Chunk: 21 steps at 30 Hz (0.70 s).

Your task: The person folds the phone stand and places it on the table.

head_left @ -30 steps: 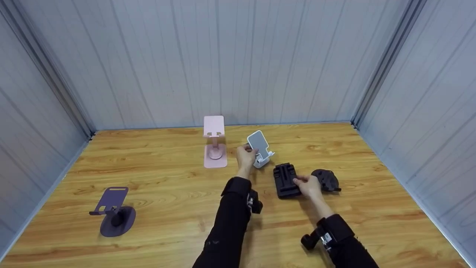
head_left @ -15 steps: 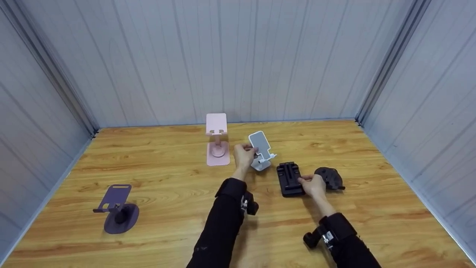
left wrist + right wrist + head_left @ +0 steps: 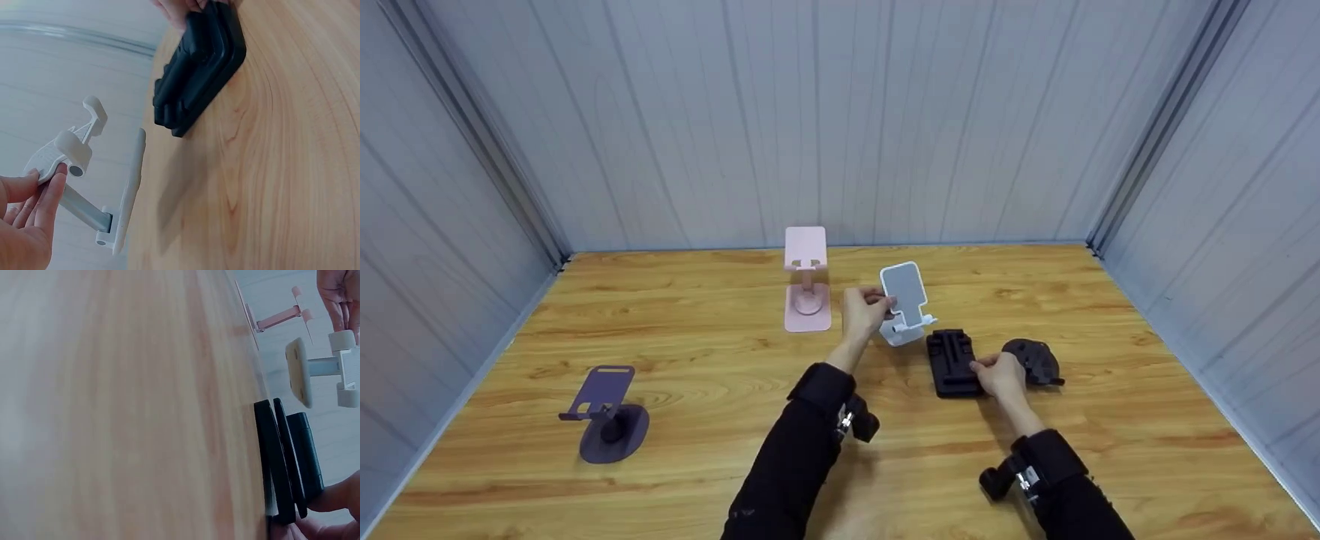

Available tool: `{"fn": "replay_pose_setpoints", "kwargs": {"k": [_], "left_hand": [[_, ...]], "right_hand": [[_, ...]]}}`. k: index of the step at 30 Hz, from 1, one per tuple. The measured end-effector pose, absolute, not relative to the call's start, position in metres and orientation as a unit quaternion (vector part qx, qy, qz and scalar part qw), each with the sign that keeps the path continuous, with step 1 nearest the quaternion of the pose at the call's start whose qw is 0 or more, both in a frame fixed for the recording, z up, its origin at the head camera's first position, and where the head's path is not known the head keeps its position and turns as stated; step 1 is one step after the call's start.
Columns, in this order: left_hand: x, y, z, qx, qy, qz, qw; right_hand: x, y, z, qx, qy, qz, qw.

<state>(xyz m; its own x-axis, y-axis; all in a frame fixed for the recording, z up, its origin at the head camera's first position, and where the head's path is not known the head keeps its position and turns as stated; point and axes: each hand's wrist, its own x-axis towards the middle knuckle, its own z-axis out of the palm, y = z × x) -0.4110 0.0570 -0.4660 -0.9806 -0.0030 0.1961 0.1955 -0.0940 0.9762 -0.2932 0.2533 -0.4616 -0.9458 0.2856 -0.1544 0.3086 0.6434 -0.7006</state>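
My left hand (image 3: 864,315) pinches the side edge of a white phone stand (image 3: 904,291) with a grey pad on its plate. In the right wrist view the underside of that stand's base (image 3: 298,373) shows, apart from the table. My right hand (image 3: 1002,375) grips a folded black phone stand (image 3: 951,364) by its right edge, thumb above and fingers below. A shadow lies beside this black stand (image 3: 205,67) in the left wrist view. Just right of my right hand lies another black stand (image 3: 1035,361) with a rounded base.
A pink phone stand (image 3: 808,304) stands upright at the back, left of my left hand. Farther left stands a dark purple stand (image 3: 613,431) with an oval base. Pale panel walls (image 3: 840,120) enclose the wooden table (image 3: 720,420) at the back and sides.
The white stand has risen and turned slightly in my left hand, shifting a little right. My right hand keeps its grip on the folded black stand. The head view has shifted slightly.
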Motion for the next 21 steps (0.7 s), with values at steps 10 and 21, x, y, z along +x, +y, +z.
{"fn": "replay_pose_setpoints", "kwargs": {"k": [10, 21], "left_hand": [[-0.334, 0.037, -0.382, -0.061, -0.712, -0.698, 0.044], [-0.322, 0.039, -0.373, -0.124, -0.693, -0.710, 0.023]], "right_hand": [[-0.287, 0.242, -0.448, 0.104, 0.903, -0.408, -0.081], [-0.284, 0.215, -0.428, 0.074, 0.754, -0.652, -0.015]]}}
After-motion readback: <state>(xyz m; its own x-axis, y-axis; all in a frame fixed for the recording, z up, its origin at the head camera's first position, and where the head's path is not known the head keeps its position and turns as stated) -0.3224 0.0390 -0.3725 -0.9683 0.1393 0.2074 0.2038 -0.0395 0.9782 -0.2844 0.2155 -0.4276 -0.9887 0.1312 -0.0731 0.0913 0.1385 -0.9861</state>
